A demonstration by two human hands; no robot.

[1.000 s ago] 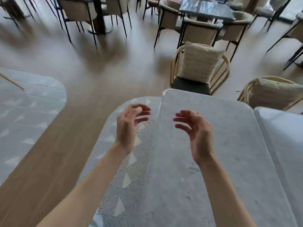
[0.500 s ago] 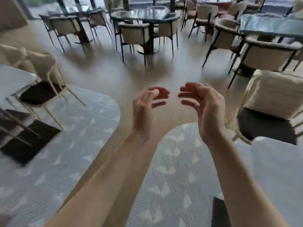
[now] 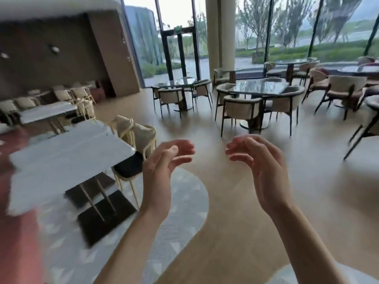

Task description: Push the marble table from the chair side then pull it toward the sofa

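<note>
A white marble table (image 3: pixel 67 158) on a black base stands at the left, blurred by motion. A cream chair (image 3: pixel 141 140) with a dark seat sits at its far right side. A red-brown sofa edge (image 3: pixel 18 232) shows at the lower left. My left hand (image 3: pixel 162 171) and my right hand (image 3: pixel 260 171) are raised in mid-air in front of me, palms facing each other, fingers loosely curled, holding nothing. Both hands are well to the right of the table and touch nothing.
A grey patterned rug (image 3: pixel 174 201) lies under the table and curves out over the wood floor (image 3: pixel 266 232). Dark glass tables with beige armchairs (image 3: pixel 242 107) fill the back and right. More white tables stand at the far left (image 3: pixel 47 113).
The view has swung left and upward: the marble table beneath my hands a second ago is gone from view, and another table has come in at the left. My hands stay raised and empty.
</note>
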